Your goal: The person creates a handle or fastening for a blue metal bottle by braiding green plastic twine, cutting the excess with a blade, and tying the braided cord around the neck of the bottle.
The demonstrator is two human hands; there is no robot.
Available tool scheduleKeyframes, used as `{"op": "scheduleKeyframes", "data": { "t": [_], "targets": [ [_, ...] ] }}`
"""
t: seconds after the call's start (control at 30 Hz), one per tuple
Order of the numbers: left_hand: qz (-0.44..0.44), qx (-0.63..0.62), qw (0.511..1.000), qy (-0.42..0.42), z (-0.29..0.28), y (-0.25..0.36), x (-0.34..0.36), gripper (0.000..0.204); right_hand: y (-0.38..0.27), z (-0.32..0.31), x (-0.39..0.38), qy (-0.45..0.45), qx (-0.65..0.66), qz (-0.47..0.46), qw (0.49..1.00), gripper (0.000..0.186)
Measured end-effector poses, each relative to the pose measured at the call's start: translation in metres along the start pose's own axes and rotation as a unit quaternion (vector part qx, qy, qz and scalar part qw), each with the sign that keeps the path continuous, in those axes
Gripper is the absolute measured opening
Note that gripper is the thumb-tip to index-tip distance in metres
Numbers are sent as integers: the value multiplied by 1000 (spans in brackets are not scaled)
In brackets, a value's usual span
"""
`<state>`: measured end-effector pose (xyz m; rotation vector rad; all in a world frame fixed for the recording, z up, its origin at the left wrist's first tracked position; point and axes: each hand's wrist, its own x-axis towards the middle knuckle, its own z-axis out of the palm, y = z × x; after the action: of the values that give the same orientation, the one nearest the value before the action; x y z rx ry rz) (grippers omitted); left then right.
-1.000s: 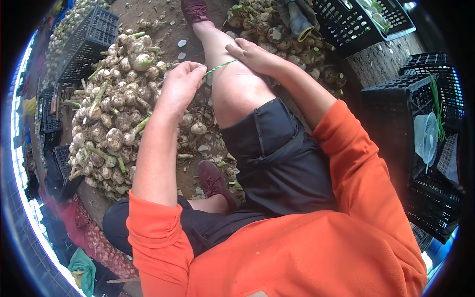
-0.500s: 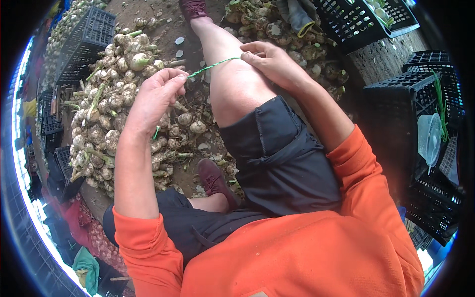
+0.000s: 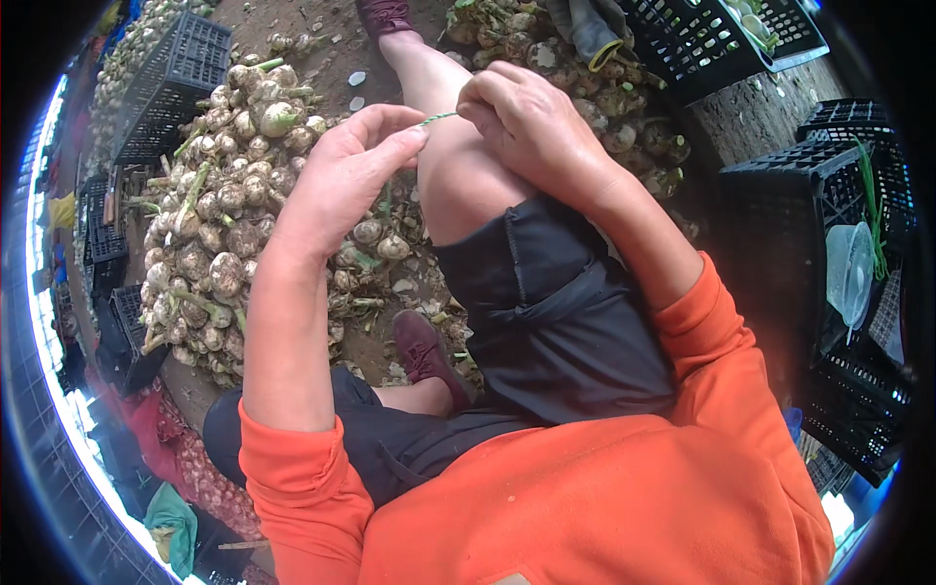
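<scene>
A thin green twisted cord spans the small gap between my two hands, above my outstretched shin. My left hand pinches one end between thumb and forefinger. The fingers of my right hand are curled closed around the other end, close to my knee; most of the cord there is hidden by the hand. To the left, beside my left forearm, lies a large heap of garlic bulbs with soil on them and cut stems.
More garlic lies beyond my knee, with a grey glove-like item on it. Black plastic crates stand at upper left, upper right and right. A clear plastic container and green strings rest by the right crates.
My hands have drawn closer together, the left moving right and slightly up. Less of the green cord shows between them. My right hand has turned and its fingers have curled in.
</scene>
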<state>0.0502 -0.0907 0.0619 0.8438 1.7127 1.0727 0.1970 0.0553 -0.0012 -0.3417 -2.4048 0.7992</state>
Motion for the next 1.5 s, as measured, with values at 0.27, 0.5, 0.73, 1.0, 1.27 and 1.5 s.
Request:
{"op": "scheduleKeyframes", "data": {
  "t": [0.27, 0.5, 0.73, 1.0, 1.27, 1.5],
  "targets": [
    [22, -42, 999, -16, 11, 46, -36, 26, -50, -40, 17, 83, -21, -141, 986, 11],
    [-4, -32, 994, 101, -21, 61, -144, 22, -64, -134, -3, 215, -169, -31, 961, 9],
    [38, -89, 987, 128, -50, 53, -248, 24, -37, -178, -71, 284, -239, 74, 926, 14],
    [207, -304, 898, 241, -87, 23, -326, 11, -75, -195, -87, 203, -236, 80, 947, 15],
    [236, -453, 853, 104, -36, 48, -300, 18, -167, -151, -102, -103, -183, -26, 977, 11],
    [202, -235, 944, 113, 61, 94, -286, 19, -269, -168, -89, -78, -197, -278, 937, 11]
  ]
}}
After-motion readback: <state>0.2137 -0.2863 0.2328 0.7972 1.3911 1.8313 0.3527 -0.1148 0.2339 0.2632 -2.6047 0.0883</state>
